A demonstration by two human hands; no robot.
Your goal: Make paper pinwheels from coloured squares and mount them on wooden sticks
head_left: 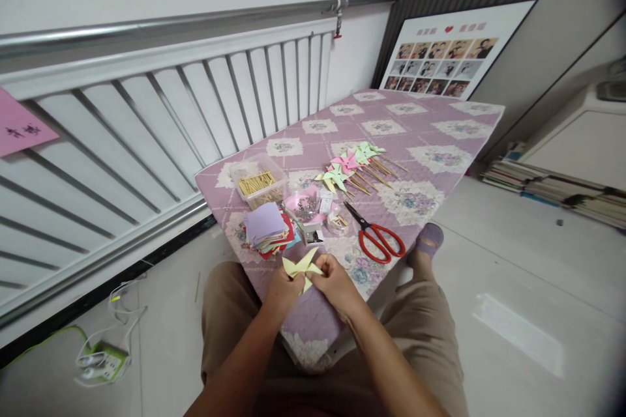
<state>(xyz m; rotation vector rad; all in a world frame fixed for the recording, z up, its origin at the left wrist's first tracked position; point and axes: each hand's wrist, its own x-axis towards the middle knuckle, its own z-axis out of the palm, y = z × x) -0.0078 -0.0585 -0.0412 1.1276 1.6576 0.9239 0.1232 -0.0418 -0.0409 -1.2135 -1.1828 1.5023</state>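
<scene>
Between my two hands is a pale yellow paper pinwheel (303, 265), its blades folded and pointing outward. My left hand (283, 288) is closed on its left side, and my right hand (333, 279) pinches its right side. Just beyond it stand a small box (313, 234) with dark bits inside and a round clear container (337, 222) with small light pieces. A pink dish (295, 201) holds many small metal pins. Scissors with red handles (381, 242) lie to the right of my right hand. Left of the dish sits a stack of coloured paper squares (265, 223).
A clear plastic box (261, 182) of short wooden sticks stands at the table's left edge. Several finished pinwheels on sticks (348, 161) lie farther back on the flowered tablecloth (415, 199). A white radiator (195, 111) runs along the left; a photo board (450, 55) leans at the far end.
</scene>
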